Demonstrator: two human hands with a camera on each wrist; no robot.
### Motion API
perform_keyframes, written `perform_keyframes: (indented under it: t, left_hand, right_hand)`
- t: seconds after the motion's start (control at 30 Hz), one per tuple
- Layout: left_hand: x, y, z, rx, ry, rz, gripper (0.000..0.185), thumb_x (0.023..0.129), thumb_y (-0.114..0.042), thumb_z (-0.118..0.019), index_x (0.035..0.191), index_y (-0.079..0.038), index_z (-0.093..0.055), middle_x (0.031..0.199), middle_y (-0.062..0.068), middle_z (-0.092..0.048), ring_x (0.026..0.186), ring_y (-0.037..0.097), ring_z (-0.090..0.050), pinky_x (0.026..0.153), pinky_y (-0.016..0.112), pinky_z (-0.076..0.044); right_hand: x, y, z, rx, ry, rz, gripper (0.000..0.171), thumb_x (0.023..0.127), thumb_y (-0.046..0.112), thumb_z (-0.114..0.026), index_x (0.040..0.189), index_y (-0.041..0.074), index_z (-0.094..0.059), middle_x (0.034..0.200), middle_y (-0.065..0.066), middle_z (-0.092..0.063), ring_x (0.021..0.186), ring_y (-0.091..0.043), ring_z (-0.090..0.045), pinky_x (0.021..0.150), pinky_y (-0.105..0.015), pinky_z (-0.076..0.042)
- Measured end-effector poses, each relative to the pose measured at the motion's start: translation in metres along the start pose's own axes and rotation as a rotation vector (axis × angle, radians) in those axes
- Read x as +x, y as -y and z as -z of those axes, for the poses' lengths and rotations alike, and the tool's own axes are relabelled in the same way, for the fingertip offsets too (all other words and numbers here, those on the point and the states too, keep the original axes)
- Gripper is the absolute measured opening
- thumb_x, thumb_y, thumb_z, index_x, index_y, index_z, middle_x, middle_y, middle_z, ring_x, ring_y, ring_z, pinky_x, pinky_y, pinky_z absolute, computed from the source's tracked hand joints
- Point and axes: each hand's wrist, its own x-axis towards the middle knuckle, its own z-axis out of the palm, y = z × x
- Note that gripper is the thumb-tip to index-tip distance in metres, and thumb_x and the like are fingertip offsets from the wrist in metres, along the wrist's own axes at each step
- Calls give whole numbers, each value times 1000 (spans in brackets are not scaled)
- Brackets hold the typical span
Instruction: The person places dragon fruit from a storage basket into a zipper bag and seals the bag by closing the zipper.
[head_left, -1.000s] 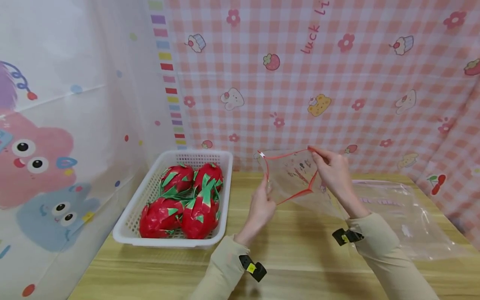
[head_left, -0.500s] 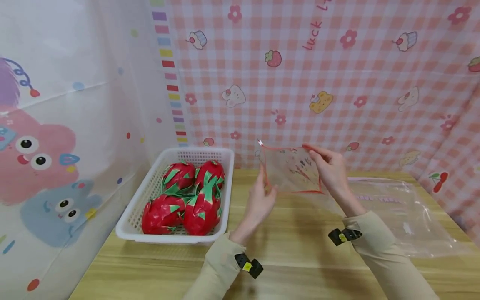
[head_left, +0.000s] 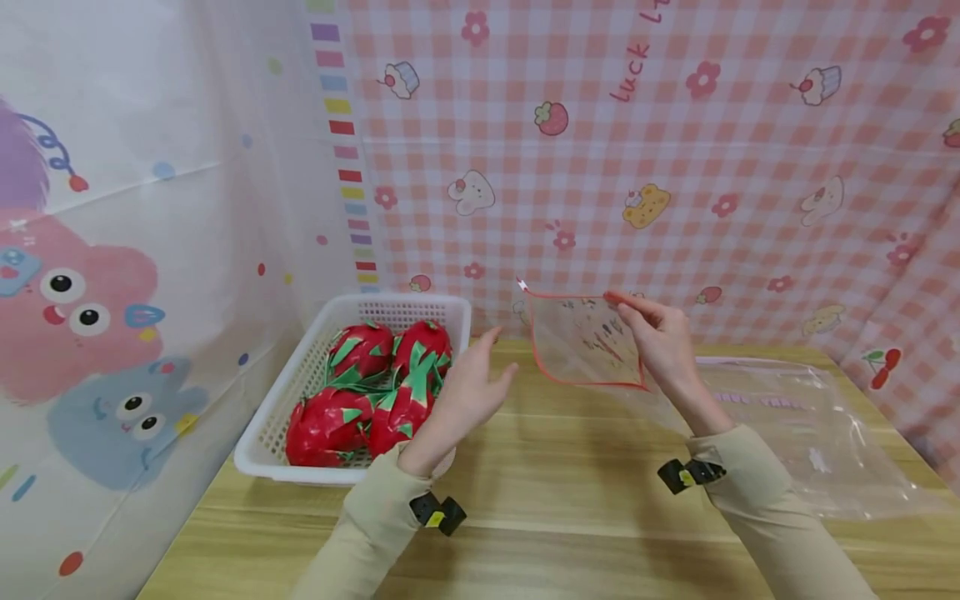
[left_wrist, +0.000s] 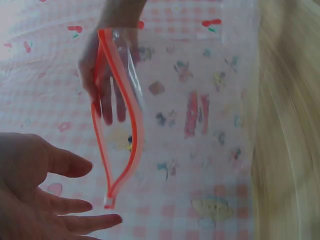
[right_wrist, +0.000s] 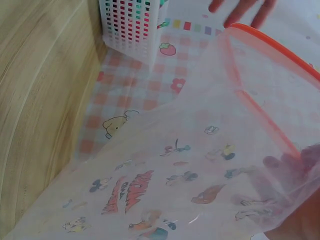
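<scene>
My right hand (head_left: pixel 662 337) pinches the rim of a clear zipper bag (head_left: pixel 581 342) with a red-orange zip edge and small printed figures. Its mouth gapes, as the left wrist view shows, and a white slider (left_wrist: pixel 109 201) sits at one end of the zip. My left hand (head_left: pixel 465 400) is off the bag, fingers spread, between it and a white plastic basket (head_left: pixel 258 477). In the basket lie several red dragon fruits (head_left: pixel 326 429) with green leafy scales; my left hand and forearm overlap one of them in the head view.
A second clear bag (head_left: pixel 840 450) with purple lettering lies flat at the right of the wooden table (head_left: pixel 570 533). A pink checked cloth (head_left: pixel 585 167) hangs behind the table, and a white printed sheet (head_left: pixel 187 292) hangs on the left.
My left hand has let go of the bag's rim and moved left to the basket's near right side. My right hand keeps the bag up in nearly the same place.
</scene>
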Motion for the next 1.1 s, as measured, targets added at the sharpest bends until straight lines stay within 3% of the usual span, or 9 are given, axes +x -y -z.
perform_keyframes:
  t: [0.03,0.2,0.4,0.53,0.63,0.7,0.8,1.0,1.1]
  left_hand:
    - [0,3,5,41,29,21,59,92,-21,-59,143,-2,-37,143,18,-48,132,34,-45,108,48,-39]
    - [0,23,24,291,172,77,66,91,-26,-60,144,2,-33,144,20,-46,132,36,-44,110,47,-36]
    - [-5,50,29,481,293,115,74,88,-36,-64,144,1,-33,142,24,-44,131,46,-40,103,57,-40]
    - [-8,62,32,513,307,195,83,85,-43,-66,148,-3,-28,148,27,-32,134,56,-26,96,70,-37]
    - [-9,69,37,508,313,241,89,83,-49,-65,148,-3,-25,149,30,-28,133,57,-27,94,70,-40]
    - [-9,73,38,500,318,268,92,83,-54,-63,149,-3,-24,148,31,-29,131,57,-32,93,68,-41]
    - [-10,79,40,469,329,304,92,85,-54,-61,149,-1,-22,147,33,-30,130,55,-36,98,66,-39]
    - [-13,92,43,437,363,354,91,84,-44,-66,150,-3,-19,145,34,-34,132,51,-36,104,63,-35]
    - [-13,95,42,430,359,349,96,79,-39,-73,149,-2,-19,142,35,-36,131,53,-35,104,64,-34]
  right_hand:
    - [0,0,0,1,3,1,36,100,27,-47,127,8,-61,127,-15,-62,61,-1,-44,70,-14,-39]
    - [0,0,-1,0,12,13,36,99,26,-48,126,7,-61,125,-16,-63,63,2,-45,69,-12,-39]
    - [-2,-1,-1,-3,13,19,35,99,26,-48,125,6,-62,124,-16,-64,79,4,-54,69,-12,-38]
    - [-3,-1,-1,-12,12,20,36,99,27,-48,125,7,-62,124,-16,-64,89,8,-56,71,-10,-39]
    - [-4,-1,1,-5,19,18,36,99,28,-48,126,7,-61,124,-17,-64,62,4,-48,65,-13,-39]
    - [-4,-1,2,2,23,16,37,99,28,-48,126,6,-61,124,-17,-64,46,-2,-34,62,-15,-39]
    - [-4,-1,3,5,21,6,37,99,28,-48,126,7,-61,123,-18,-64,39,-8,-18,57,-20,-38]
    - [-4,-1,4,-4,20,3,37,99,29,-48,126,7,-61,122,-18,-64,45,-8,-23,64,-16,-39]
    - [-4,-2,4,-6,21,6,37,100,29,-47,127,8,-61,124,-16,-64,61,3,-45,73,-9,-41]
